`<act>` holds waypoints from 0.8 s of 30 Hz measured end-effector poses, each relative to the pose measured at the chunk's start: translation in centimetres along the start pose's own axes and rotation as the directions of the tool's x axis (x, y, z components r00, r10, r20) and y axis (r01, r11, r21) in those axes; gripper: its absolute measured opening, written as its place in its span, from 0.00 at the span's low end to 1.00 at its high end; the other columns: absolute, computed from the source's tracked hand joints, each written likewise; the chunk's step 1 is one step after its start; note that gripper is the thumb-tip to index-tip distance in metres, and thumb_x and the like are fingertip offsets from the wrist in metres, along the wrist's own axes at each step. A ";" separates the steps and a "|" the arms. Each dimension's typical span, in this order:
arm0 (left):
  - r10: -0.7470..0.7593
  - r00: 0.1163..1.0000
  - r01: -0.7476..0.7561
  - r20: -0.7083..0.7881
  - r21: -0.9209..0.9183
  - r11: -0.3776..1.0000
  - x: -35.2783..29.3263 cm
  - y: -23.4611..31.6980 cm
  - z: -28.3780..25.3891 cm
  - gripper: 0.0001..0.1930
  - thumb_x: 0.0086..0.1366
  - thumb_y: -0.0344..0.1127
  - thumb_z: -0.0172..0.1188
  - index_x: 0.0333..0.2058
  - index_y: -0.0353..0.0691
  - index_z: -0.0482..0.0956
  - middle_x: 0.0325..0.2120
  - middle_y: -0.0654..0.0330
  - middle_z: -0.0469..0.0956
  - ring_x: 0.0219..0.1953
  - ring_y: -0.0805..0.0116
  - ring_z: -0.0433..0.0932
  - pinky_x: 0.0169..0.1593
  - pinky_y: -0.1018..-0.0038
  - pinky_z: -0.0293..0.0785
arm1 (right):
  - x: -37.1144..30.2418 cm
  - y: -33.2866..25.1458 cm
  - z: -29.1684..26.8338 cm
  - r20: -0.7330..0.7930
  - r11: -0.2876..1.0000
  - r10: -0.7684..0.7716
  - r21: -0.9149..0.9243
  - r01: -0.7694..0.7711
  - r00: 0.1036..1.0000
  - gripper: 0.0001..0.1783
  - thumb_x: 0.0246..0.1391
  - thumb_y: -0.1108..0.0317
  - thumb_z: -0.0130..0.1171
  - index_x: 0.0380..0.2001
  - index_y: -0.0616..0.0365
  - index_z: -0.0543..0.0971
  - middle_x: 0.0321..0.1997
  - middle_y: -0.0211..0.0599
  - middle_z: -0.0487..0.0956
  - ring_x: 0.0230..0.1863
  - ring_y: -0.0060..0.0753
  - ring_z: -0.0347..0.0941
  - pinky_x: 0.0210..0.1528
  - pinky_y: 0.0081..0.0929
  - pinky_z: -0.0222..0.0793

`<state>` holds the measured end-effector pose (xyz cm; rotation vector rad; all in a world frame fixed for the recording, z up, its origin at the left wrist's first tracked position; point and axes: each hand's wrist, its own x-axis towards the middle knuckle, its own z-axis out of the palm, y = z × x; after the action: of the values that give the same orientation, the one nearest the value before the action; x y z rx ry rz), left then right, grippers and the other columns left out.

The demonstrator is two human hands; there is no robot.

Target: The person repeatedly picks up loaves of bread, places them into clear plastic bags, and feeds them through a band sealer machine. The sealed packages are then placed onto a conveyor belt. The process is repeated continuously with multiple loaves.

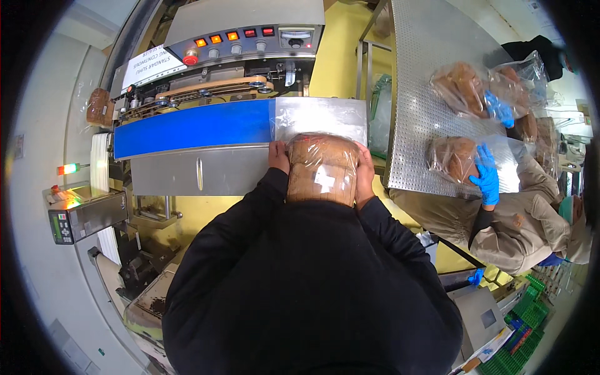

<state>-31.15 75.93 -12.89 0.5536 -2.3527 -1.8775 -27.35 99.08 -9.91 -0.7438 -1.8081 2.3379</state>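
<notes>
A brown bread loaf (310, 178) in a clear plastic bag is held in front of my chest. My left hand (279, 156) is closed on its left side, and my right hand (365, 169) grips the right side. A white label (324, 179) shows on the bag. The bag's loose clear end (319, 119) stretches away from me over a metal plate beside the right end of a blue conveyor belt (200, 128). Behind the belt stands a bag sealing machine (250, 31) with lit switches, knobs and a red button.
At right, a perforated metal table (415, 81) carries several bagged loaves (459, 87). A co-worker's blue-gloved hand (486, 175) rests on one bagged loaf; another blue glove (499, 109) touches a loaf farther back. A control box (87, 215) with a keypad stands left. Green crates (531, 309) sit lower right.
</notes>
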 end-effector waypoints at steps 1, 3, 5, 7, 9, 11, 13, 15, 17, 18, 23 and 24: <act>-0.006 1.000 0.006 0.008 -0.004 1.000 0.0 0.1 -0.1 0.13 0.68 0.41 0.45 0.34 0.35 0.68 0.28 0.56 0.72 0.33 0.63 0.69 0.40 0.68 0.66 | 0.0 0.2 0.0 -0.006 0.999 0.026 0.025 -0.026 1.000 0.15 0.61 0.69 0.41 0.48 0.61 0.71 0.46 0.35 0.73 0.47 0.25 0.69 0.52 0.22 0.64; -0.029 0.999 0.029 0.019 -0.001 1.000 0.0 0.2 -0.2 0.12 0.68 0.40 0.45 0.34 0.35 0.68 0.28 0.56 0.72 0.33 0.64 0.69 0.40 0.69 0.66 | 0.0 0.3 0.1 -0.018 0.993 0.081 0.092 -0.079 0.997 0.15 0.61 0.68 0.41 0.46 0.62 0.73 0.47 0.35 0.74 0.49 0.26 0.67 0.55 0.22 0.60; -0.064 0.998 0.063 0.022 0.013 0.998 0.1 0.4 -0.2 0.12 0.68 0.39 0.46 0.34 0.35 0.68 0.28 0.57 0.72 0.32 0.65 0.70 0.39 0.69 0.67 | 0.0 0.0 0.2 -0.034 0.986 0.112 0.131 -0.107 0.993 0.16 0.61 0.68 0.41 0.45 0.63 0.74 0.47 0.35 0.75 0.50 0.27 0.67 0.56 0.23 0.58; -0.108 0.994 0.107 -0.011 -0.062 0.992 0.3 0.7 0.1 0.10 0.67 0.37 0.47 0.34 0.35 0.69 0.29 0.58 0.73 0.31 0.67 0.70 0.39 0.71 0.67 | 0.0 -0.7 0.5 -0.056 0.983 0.121 0.143 -0.112 0.991 0.15 0.61 0.67 0.42 0.44 0.64 0.74 0.45 0.35 0.75 0.49 0.27 0.68 0.56 0.23 0.58; -0.131 0.991 0.129 -0.025 -0.067 0.989 0.4 2.4 0.4 0.07 0.66 0.34 0.48 0.35 0.35 0.69 0.30 0.58 0.74 0.32 0.68 0.72 0.38 0.73 0.68 | 0.7 0.2 -0.4 -0.089 0.991 0.086 0.115 -0.075 0.992 0.14 0.60 0.67 0.46 0.42 0.65 0.75 0.43 0.35 0.76 0.47 0.27 0.69 0.54 0.22 0.60; -0.133 0.990 0.133 -0.036 0.001 0.991 0.4 4.0 0.2 0.04 0.64 0.29 0.49 0.35 0.35 0.69 0.33 0.57 0.76 0.34 0.68 0.74 0.39 0.74 0.70 | 1.2 0.2 -0.5 -0.136 0.985 0.097 0.157 -0.075 0.986 0.13 0.58 0.67 0.50 0.40 0.65 0.76 0.40 0.35 0.77 0.43 0.25 0.70 0.50 0.20 0.61; -0.100 0.995 0.099 0.016 0.062 0.993 0.9 3.8 -0.1 0.05 0.61 0.24 0.48 0.37 0.35 0.69 0.36 0.55 0.77 0.37 0.67 0.76 0.40 0.75 0.71 | 1.7 -0.7 0.1 -0.194 0.957 0.161 0.269 -0.105 0.968 0.12 0.56 0.68 0.54 0.39 0.65 0.77 0.37 0.34 0.77 0.39 0.22 0.70 0.44 0.18 0.63; -0.094 0.993 0.093 0.066 0.007 0.996 1.6 3.9 -0.5 0.09 0.59 0.20 0.47 0.38 0.34 0.68 0.38 0.52 0.77 0.40 0.66 0.77 0.42 0.75 0.73 | 2.9 -0.8 -0.8 -0.191 0.975 0.186 0.159 -0.157 0.964 0.11 0.53 0.67 0.58 0.36 0.65 0.77 0.36 0.33 0.77 0.36 0.19 0.69 0.40 0.17 0.63; -0.109 0.987 0.127 0.115 -0.163 0.978 2.5 4.3 -0.6 0.12 0.56 0.16 0.45 0.39 0.34 0.67 0.38 0.49 0.77 0.42 0.64 0.77 0.43 0.74 0.74 | 4.9 -0.4 -3.0 -0.118 0.977 0.210 -0.018 -0.214 0.970 0.15 0.49 0.64 0.64 0.35 0.64 0.75 0.31 0.30 0.75 0.30 0.18 0.66 0.34 0.17 0.63; -0.193 0.970 0.229 0.150 -0.277 0.933 3.1 4.1 -0.7 0.12 0.57 0.17 0.45 0.39 0.34 0.67 0.37 0.50 0.77 0.41 0.63 0.78 0.43 0.74 0.74 | 5.3 -0.4 -2.8 -0.110 0.989 0.129 -0.063 -0.137 0.985 0.17 0.48 0.64 0.65 0.37 0.63 0.74 0.29 0.30 0.75 0.29 0.18 0.67 0.34 0.18 0.63; -0.400 0.866 0.500 0.300 -0.497 0.710 5.9 3.5 -0.2 0.06 0.61 0.24 0.46 0.38 0.33 0.67 0.32 0.52 0.77 0.34 0.62 0.78 0.39 0.73 0.76 | 7.3 -3.8 -1.0 -0.068 0.975 0.206 -0.064 -0.211 0.976 0.27 0.47 0.62 0.65 0.48 0.61 0.68 0.26 0.31 0.75 0.24 0.21 0.69 0.30 0.19 0.65; -0.413 0.863 0.505 0.290 -0.508 0.698 6.3 3.5 0.1 0.05 0.62 0.27 0.46 0.36 0.34 0.68 0.30 0.53 0.77 0.33 0.63 0.77 0.37 0.73 0.76 | 7.6 -5.1 -0.6 -0.029 0.954 0.292 -0.056 -0.294 0.956 0.27 0.48 0.62 0.65 0.48 0.60 0.68 0.26 0.31 0.75 0.24 0.21 0.69 0.28 0.20 0.65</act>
<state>-37.84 74.58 -10.52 1.0177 -1.6391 -2.7811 -34.83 103.83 -7.68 -1.1111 -1.8796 2.4455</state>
